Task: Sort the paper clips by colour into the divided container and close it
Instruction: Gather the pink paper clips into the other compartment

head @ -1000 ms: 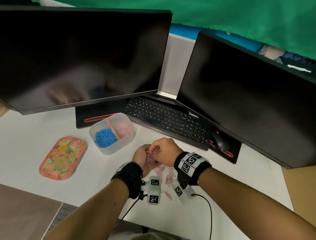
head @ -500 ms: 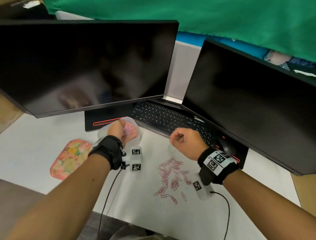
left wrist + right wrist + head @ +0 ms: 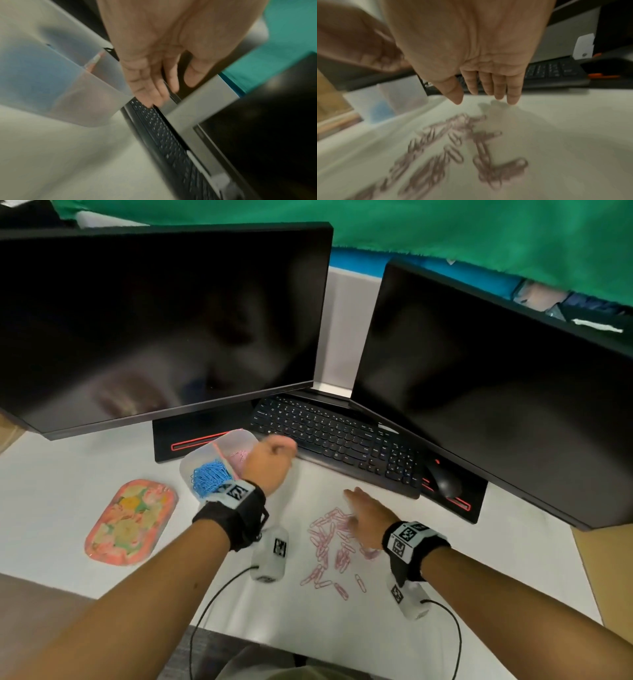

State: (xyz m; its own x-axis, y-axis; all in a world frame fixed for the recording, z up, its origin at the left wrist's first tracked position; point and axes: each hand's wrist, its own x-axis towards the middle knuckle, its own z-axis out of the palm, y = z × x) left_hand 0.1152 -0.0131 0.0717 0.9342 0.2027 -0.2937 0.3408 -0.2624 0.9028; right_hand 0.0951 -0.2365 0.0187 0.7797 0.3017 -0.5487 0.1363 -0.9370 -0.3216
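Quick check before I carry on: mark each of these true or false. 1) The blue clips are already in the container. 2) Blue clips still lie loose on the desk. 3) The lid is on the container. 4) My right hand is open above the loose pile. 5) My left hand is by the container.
1) True: blue clips fill one compartment of the container.
2) False: the loose pile on the desk is all pink clips.
3) False: the container is open; the lid lies flat on the desk to its left.
4) True: the right hand has straight fingers over the pile and holds nothing.
5) True: the left hand hangs at the container's pink side, holding nothing.
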